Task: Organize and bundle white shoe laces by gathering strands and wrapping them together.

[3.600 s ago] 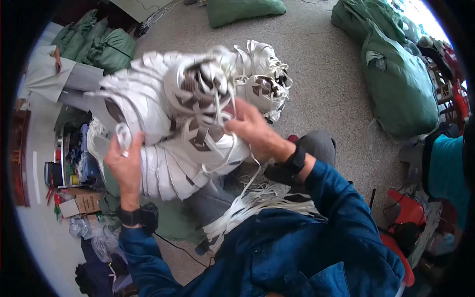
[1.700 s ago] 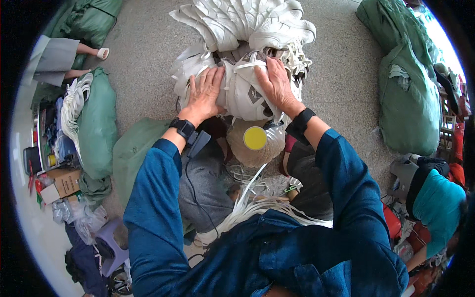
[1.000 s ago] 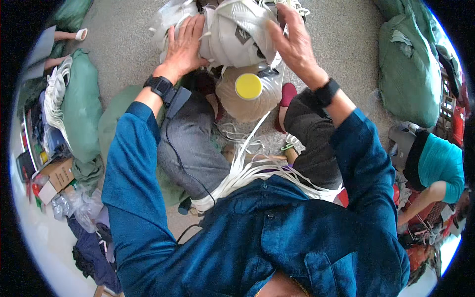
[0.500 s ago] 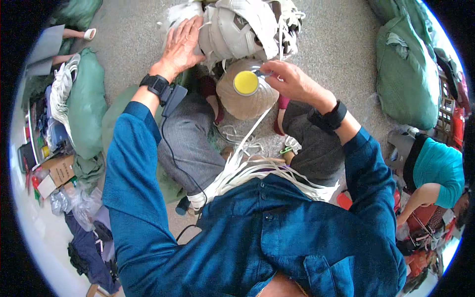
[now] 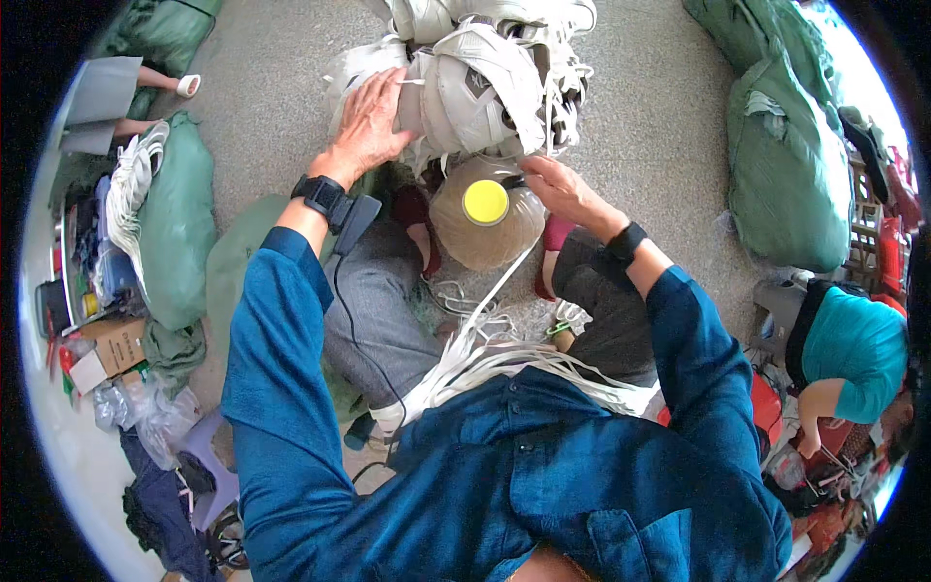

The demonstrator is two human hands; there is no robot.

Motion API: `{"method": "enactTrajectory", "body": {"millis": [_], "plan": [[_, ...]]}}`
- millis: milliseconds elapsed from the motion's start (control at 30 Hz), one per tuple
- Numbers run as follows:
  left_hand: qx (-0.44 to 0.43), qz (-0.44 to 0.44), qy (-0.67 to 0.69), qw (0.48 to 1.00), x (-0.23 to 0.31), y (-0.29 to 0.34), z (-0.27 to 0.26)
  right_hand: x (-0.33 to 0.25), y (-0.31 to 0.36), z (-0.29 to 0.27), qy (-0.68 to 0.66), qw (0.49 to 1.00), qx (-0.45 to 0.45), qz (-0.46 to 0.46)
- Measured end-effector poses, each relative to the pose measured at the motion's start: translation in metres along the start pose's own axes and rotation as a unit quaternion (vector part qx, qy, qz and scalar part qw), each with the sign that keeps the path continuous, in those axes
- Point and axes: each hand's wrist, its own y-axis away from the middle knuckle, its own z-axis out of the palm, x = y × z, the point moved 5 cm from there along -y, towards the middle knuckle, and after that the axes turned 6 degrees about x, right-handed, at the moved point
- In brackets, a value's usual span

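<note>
rounded white shoe bundle (image 5: 480, 82), laced

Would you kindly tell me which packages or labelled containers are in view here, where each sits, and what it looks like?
Cardboard box: far left, small, brown, flaps open.
Plastic jar: between the knees, round, clear with tan contents, yellow lid; right hand touches it.
Green sacks: upper right, large, stuffed.
Clear plastic bags: lower left, crumpled.
No screens or signs.

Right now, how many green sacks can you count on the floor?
4 at least: one left, one under the left arm, two right; more may be hidden.
</note>
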Motion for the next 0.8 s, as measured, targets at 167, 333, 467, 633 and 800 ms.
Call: {"method": "enactTrajectory", "body": {"millis": [167, 333, 467, 633, 800], "plan": [[0.004, -0.009, 0.013, 1.000, 0.005, -0.002, -0.004, 0.037, -0.030, 0.047, -0.150, 0.985, -0.053, 0.073], [-0.013, -0.024, 0.000, 1.000, 0.001, 0.002, -0.013, 0.029, -0.057, 0.080, -0.086, 0.996, -0.028, -0.017], [-0.008, -0.005, 0.018, 1.000, 0.011, -0.002, -0.010, 0.038, -0.070, 0.084, -0.035, 0.996, -0.080, -0.002], [0.001, 0.004, 0.021, 1.000, 0.005, -0.001, -0.006, 0.039, -0.075, 0.101, 0.177, 0.960, -0.096, -0.192], [0.019, 0.016, 0.033, 0.999, 0.008, -0.008, -0.004, 0.084, -0.072, 0.118, 0.227, 0.950, -0.083, -0.199]]}}
